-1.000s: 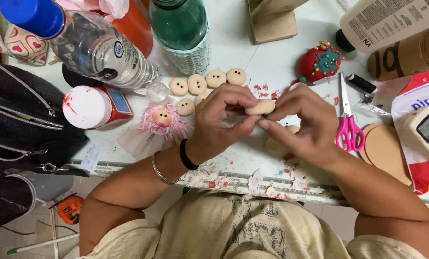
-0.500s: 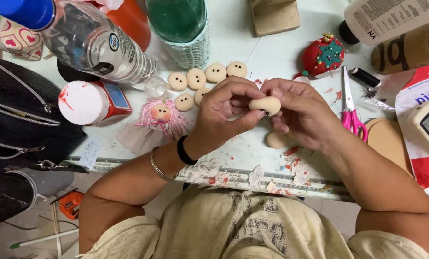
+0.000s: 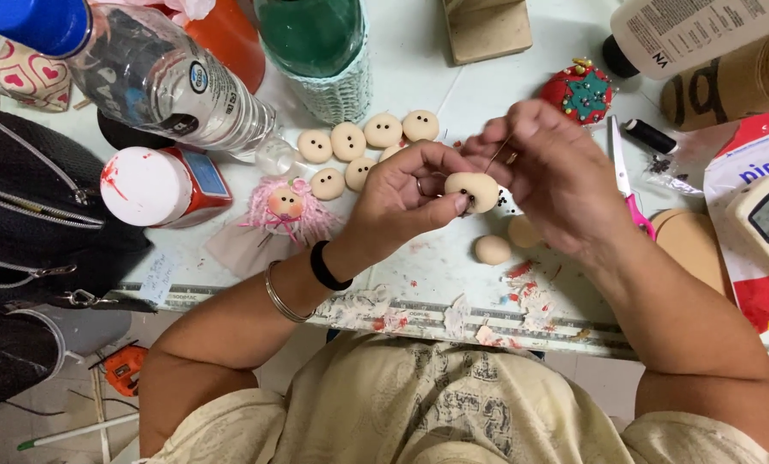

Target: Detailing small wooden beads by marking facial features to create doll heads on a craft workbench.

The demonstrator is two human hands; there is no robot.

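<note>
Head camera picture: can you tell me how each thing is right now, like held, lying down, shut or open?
left hand: pinching the beige doll head
right hand: raised, holding a thin needle
finished heads: lying in a cluster, each with two dark eyes
plain beige ball: lying loose on the table
pink-haired doll: lying flat
scissors: lying shut
water bottle: capped, tilted

Head view, steeply down, close
</note>
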